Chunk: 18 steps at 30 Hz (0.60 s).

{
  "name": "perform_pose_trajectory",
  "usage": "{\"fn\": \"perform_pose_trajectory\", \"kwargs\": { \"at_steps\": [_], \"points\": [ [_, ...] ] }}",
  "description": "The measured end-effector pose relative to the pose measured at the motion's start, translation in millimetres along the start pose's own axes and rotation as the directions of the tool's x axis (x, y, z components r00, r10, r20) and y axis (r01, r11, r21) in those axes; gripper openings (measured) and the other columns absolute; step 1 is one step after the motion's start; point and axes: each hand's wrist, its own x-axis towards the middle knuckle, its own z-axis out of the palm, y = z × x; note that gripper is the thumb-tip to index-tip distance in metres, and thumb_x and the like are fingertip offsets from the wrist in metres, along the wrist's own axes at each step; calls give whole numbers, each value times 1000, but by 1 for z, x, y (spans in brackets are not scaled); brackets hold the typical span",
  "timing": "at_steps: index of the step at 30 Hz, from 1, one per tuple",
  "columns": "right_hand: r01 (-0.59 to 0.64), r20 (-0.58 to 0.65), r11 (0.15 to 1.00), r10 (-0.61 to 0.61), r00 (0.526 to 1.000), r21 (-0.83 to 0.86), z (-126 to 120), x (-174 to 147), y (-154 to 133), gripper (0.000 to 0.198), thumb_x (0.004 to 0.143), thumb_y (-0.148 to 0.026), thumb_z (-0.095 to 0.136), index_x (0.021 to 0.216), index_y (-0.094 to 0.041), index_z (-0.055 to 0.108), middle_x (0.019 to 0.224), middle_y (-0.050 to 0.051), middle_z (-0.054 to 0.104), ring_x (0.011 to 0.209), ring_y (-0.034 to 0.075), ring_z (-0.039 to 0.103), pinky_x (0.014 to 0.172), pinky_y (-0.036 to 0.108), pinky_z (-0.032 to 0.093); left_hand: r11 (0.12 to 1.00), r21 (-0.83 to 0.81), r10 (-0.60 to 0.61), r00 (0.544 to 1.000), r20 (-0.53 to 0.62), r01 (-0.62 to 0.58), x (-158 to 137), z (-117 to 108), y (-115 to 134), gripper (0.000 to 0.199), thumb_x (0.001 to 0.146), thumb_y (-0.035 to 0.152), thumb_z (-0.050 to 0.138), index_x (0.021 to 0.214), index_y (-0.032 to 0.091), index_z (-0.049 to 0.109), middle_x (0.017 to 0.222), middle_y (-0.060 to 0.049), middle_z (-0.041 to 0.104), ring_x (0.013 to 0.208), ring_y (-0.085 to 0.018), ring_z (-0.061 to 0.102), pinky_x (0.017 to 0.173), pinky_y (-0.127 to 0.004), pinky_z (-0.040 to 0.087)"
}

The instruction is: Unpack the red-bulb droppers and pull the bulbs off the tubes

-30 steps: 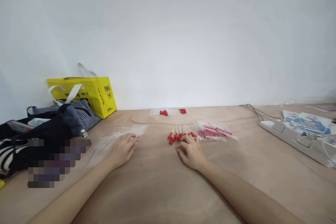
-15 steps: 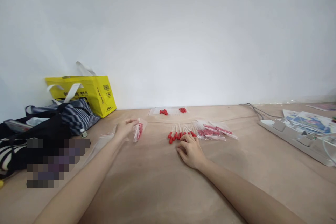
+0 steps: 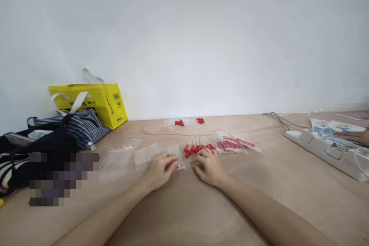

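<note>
Near the middle of the table, my left hand (image 3: 161, 170) is closed on a clear zip bag (image 3: 177, 153) that has something red inside, partly covered by my fingers. My right hand (image 3: 210, 167) rests on the table with loosely bent fingers, thumb apart. Its fingertips are at the near ends of a fanned row of droppers (image 3: 197, 147) with clear thin stems and red bulbs. Just right of the row, several filled zip bags (image 3: 230, 143) with red contents overlap. Left of my left hand lie flat clear bags (image 3: 145, 154).
Toward the wall lies another clear bag with red bulbs (image 3: 179, 123). A yellow tote bag (image 3: 99, 102), a striped bag (image 3: 86, 127) and a black bag stand at the left. A white power strip (image 3: 325, 153) with cables lies right, beside papers; another person's hand (image 3: 356, 136) is there.
My left hand has come right and nearer, bringing the bag with red contents beside the dropper row. My right hand has hardly moved. Another person's hand has appeared at the right edge.
</note>
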Motion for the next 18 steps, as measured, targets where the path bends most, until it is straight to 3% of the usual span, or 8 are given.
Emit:
{"fn": "perform_pose_trajectory", "kwargs": {
  "at_steps": [2,5,9,12,14,15,17,18],
  "points": [
    [68,19,998,-68,997,14,-1,0,-3,13,71,-23,56,83,-20,60,91,3,57,87,17,46,77,33,26,987,143,-74,997,-20,76,-2,-13,-23,28,76,25,44,96,19,63,107,-7,59,100,-21,53,90,-34,37],
    [173,52,985,-174,983,29,2,2,-12,22,72,-25,57,94,-22,59,97,3,57,88,17,45,74,31,27,925,320,-222,975,12,207,-6,-24,-55,47,66,22,52,113,18,53,123,-8,49,113,-24,44,95,-35,33],
    [176,56,984,-174,983,-28,14,8,-24,24,77,-24,51,100,-25,57,99,3,56,90,17,43,71,31,26,817,452,-398,918,-7,358,-6,-31,-68,35,80,25,34,103,16,59,108,-10,60,102,-24,53,84,-34,41],
    [162,78,985,-157,985,-62,20,12,-28,17,81,-22,46,87,-25,61,96,1,57,89,16,42,70,30,25,731,494,-465,873,-144,471,1,-58,-63,39,85,27,26,100,16,60,91,-12,65,88,-25,59,75,-34,43],
    [158,92,985,-152,984,-70,21,13,-28,17,82,-22,45,80,-24,62,92,0,58,86,16,42,68,30,24,600,532,-545,792,-275,597,5,-85,-61,40,85,30,26,101,12,59,84,-13,65,83,-27,59,72,-35,43],
    [156,95,985,-149,984,-72,21,13,-28,17,81,-23,46,78,-24,62,91,0,58,86,15,42,68,30,24,552,555,-546,772,-324,623,6,-97,-62,41,85,31,26,104,12,57,82,-13,64,80,-28,59,70,-37,43],
    [151,93,986,-144,985,-74,21,13,-27,16,80,-22,47,77,-23,62,89,0,58,85,15,42,68,30,24,495,583,-528,756,-387,645,5,-112,-66,39,84,24,26,112,13,50,83,-13,63,75,-29,60,64,-40,43],
    [151,91,986,-144,985,-73,20,12,-26,16,80,-22,47,77,-23,63,89,0,58,84,15,42,68,31,24,519,573,-516,767,-381,634,4,-113,-69,39,83,21,27,114,12,49,83,-14,62,75,-30,59,64,-43,42]
  ]
}}
